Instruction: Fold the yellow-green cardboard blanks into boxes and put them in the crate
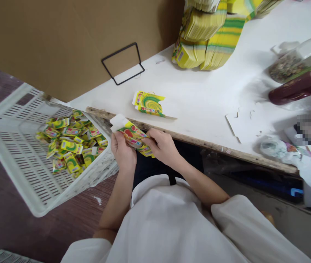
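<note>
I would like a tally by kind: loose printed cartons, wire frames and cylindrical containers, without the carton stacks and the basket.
Yellow-and-green printed paper cartons: 2 (one in both hands, one on the white tabletop)
Black wire frame: 1
Dark red cylindrical container with white top: 1
Clear cylindrical container with brownish contents: 1
Total: 5

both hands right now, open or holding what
Left hand: closed, holding one end of a yellow carton.
Right hand: closed, holding the carton's other end.

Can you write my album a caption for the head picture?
Two hands hold a yellow carton near a white crate of small packs.
</note>
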Tool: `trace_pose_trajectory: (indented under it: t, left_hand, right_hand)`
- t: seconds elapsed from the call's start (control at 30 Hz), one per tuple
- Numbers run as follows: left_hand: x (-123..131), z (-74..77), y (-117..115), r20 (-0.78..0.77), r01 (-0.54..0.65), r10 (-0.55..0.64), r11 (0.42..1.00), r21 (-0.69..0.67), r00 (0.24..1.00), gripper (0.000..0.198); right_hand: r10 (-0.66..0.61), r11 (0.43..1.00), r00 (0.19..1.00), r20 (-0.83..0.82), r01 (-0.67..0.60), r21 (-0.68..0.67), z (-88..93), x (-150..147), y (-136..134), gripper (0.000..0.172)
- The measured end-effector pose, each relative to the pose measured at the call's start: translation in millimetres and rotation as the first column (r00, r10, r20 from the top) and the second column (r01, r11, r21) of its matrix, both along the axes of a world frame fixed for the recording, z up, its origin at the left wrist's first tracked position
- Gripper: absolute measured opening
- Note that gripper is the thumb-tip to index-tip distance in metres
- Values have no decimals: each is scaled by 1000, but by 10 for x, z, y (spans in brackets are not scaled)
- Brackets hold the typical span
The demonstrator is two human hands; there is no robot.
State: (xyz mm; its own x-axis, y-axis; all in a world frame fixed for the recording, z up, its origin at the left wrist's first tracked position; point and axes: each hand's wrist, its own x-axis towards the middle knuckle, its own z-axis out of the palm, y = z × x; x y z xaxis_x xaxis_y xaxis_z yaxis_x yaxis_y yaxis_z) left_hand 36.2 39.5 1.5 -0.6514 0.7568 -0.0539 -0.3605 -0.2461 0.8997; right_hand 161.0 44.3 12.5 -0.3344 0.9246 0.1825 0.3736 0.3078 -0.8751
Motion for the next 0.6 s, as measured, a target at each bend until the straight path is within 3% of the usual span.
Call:
trace_pose_trajectory:
  t: [0.1,0.17,0.27,0.43,0.5,0.6]
  left_hand:
    - [-10,-20,-61,37,216,-215,975,-52,976,37]
    - [1,-42,-105,38,294,-292,954,-63,956,30]
    - [17,-73,-141,19,265,-265,962,-61,964,25]
    - [-4,-87,-107,39,300,-298,948,-108,954,34]
    - [-47,-60,-93,-2,232,-233,969,-91,973,38]
    - [-183,84,-112,-251,56,-57,998,-13,966,37]
  right_hand:
    - [-78,994,989,-127,67,-90,-7,67,42,26]
    - [-112,989,980,-166,95,-112,-2,103,56,27]
    - [-107,990,977,-183,86,-116,0,119,54,28]
    - [-67,990,991,-119,51,-130,-37,133,56,30]
    - [-8,994,997,-71,0,-107,-37,167,55,28]
    - [70,994,997,-33,-73,-85,34,251,44,18]
